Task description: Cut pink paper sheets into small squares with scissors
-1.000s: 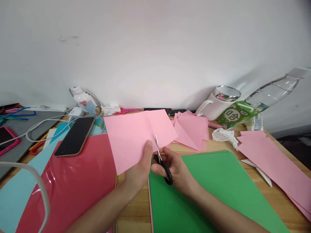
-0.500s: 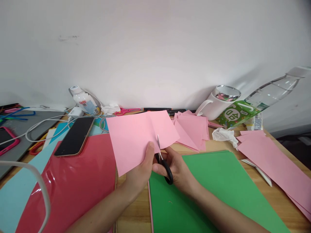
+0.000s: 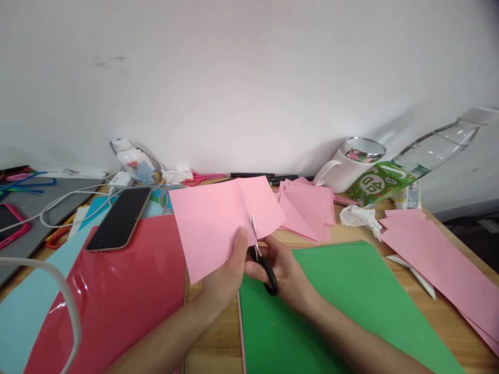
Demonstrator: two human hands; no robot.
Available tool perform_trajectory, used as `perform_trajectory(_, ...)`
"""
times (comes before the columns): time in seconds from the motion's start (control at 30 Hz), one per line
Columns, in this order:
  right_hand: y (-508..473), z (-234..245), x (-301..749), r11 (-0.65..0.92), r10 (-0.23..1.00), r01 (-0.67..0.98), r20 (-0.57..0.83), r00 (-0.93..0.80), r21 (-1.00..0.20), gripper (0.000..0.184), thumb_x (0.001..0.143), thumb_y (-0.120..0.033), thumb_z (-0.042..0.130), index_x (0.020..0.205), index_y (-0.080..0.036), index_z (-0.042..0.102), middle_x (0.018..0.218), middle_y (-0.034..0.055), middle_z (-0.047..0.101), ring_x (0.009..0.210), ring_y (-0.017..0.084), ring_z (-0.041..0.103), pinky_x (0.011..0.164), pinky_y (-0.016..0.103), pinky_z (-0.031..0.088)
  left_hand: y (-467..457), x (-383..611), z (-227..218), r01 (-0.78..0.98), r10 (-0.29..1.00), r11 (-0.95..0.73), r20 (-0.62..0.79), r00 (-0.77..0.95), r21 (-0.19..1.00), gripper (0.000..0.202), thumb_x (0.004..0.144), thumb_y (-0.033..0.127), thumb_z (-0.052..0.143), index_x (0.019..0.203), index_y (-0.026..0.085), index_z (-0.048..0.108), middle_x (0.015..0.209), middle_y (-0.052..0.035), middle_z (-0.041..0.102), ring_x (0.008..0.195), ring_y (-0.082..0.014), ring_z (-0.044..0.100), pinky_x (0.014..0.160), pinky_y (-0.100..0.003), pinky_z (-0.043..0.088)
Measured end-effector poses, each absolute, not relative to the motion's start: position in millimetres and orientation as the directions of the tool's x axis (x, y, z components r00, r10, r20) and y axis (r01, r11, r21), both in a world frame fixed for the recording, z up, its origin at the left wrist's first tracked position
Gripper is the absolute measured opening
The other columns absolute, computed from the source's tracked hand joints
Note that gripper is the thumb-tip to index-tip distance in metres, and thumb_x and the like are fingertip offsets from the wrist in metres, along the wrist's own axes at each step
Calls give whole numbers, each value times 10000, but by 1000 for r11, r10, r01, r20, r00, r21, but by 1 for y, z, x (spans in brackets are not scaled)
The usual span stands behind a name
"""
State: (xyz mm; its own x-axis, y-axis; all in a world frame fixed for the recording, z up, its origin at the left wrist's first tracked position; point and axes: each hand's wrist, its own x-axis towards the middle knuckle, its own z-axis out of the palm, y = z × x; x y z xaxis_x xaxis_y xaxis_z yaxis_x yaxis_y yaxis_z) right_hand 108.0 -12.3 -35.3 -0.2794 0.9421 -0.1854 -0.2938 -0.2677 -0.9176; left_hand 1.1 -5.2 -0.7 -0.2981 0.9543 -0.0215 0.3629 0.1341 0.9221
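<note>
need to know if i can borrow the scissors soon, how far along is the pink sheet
Done: a pile of cut pink pieces lies behind. In hand: the left hand holds the pink sheet while the right hand works the scissors, blades just into its near edge. Left: most of the sheet, up to its far edge, looks uncut.
</note>
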Motion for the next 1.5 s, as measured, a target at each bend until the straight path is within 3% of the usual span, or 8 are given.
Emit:
perform_trajectory(0.47,-12,-38,111,-217,957,-299,-142,-254,-929,520,541,-377,802,899,-186,477,695,-12,531,651,137,494,588,254,387,-5,4,5,447,961,121,8,-276,886,320,775,328,552,1060,197,618,1175,-67,624,1197,-256,475,1061,-373,315)
perform_trajectory(1.03,-12,-36,111,-254,948,-333,-165,-273,-908,586,525,-392,806,950,-171,468,622,-46,472,556,90,387,506,219,292,-6,5,0,465,956,77,67,-286,882,338,765,375,539,1062,238,624,1101,-22,663,1079,-249,566,1015,-387,377)
perform_trajectory(1.5,-12,-37,110,-205,963,-342,-127,-236,-917,483,546,-335,805,862,-183,474,660,-29,519,581,105,444,525,227,345,-7,4,-3,423,964,96,23,-266,901,339,772,361,543,1066,214,627,1150,-40,639,1123,-250,538,1020,-379,374)
